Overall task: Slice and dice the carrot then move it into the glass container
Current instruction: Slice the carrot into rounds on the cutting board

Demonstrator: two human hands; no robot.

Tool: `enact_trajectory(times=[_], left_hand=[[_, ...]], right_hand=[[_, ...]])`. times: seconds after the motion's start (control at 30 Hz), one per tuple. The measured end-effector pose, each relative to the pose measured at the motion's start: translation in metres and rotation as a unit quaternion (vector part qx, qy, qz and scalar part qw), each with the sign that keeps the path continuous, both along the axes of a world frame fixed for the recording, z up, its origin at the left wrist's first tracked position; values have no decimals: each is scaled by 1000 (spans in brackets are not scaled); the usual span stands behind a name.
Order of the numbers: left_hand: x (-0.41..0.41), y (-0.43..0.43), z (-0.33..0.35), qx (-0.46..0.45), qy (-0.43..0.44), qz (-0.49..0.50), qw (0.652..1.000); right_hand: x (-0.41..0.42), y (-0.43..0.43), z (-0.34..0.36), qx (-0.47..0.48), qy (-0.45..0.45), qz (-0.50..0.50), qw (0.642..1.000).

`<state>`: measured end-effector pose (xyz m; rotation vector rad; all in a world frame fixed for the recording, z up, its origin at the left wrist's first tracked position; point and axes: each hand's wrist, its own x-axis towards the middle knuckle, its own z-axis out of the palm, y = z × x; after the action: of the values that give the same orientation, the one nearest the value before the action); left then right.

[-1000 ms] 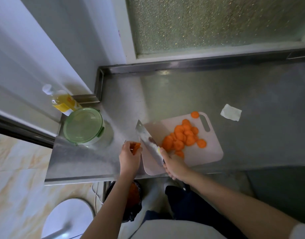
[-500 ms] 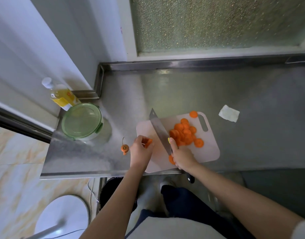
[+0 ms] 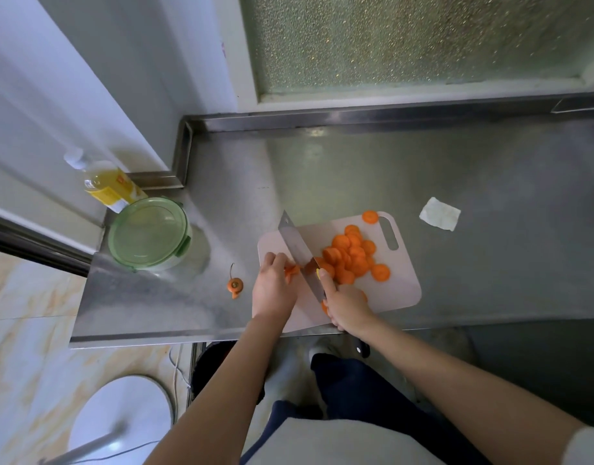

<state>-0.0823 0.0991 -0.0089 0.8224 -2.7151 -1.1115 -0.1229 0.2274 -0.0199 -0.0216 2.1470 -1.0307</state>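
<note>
A pale pink cutting board [image 3: 399, 290] lies on the steel counter with a pile of orange carrot slices [image 3: 352, 256] on it. My left hand [image 3: 273, 290] holds a small carrot piece [image 3: 291, 271] on the board's left part. My right hand [image 3: 347, 305] grips the cleaver [image 3: 297, 250], forefinger along the blade, which stands just right of that piece. The carrot's cut-off top [image 3: 234, 285] lies on the counter left of the board. The round glass container [image 3: 151, 234] with its green lid on stands further left.
A yellow bottle [image 3: 107, 184] stands behind the container at the counter's left corner. A folded white tissue [image 3: 439, 213] lies right of the board. The counter's front edge [image 3: 154, 337] is near my wrists; a white stool [image 3: 121, 414] stands on the floor below.
The carrot top has been set down on the counter. My left hand moved right onto the board with the small piece, and the cleaver swung over beside it.
</note>
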Motion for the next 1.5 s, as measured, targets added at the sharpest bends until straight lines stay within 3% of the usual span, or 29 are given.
enact_trajectory(times=[0.17,0.3,0.4,0.57,0.73,1.03,1.27,1.5], left_hand=[[5,3,0,34,14,-32,999],[10,0,3,63,41,47,996],[9,-10,6,32,33,87,995],[5,-10,0,-11,-80,19,997],[9,-3,-6,-19,-120,-43,992],[13,-9,-11,-17,-122,-115,986],[7,-16,-13,-67,-140,-159,975],[1,-19,-5,-31,-103,-88,990]], right_hand=[[-1,4,-1,-1,-8,2,1000],[-4,7,-1,3,-17,2,1000],[-4,8,1,-6,-16,-6,1000],[-3,8,4,-2,-15,10,1000],[-1,11,6,-20,-24,-7,1000],[-2,14,4,-21,-37,-8,999],[3,9,3,-24,-10,-25,999],[6,3,2,-36,-7,-33,999]])
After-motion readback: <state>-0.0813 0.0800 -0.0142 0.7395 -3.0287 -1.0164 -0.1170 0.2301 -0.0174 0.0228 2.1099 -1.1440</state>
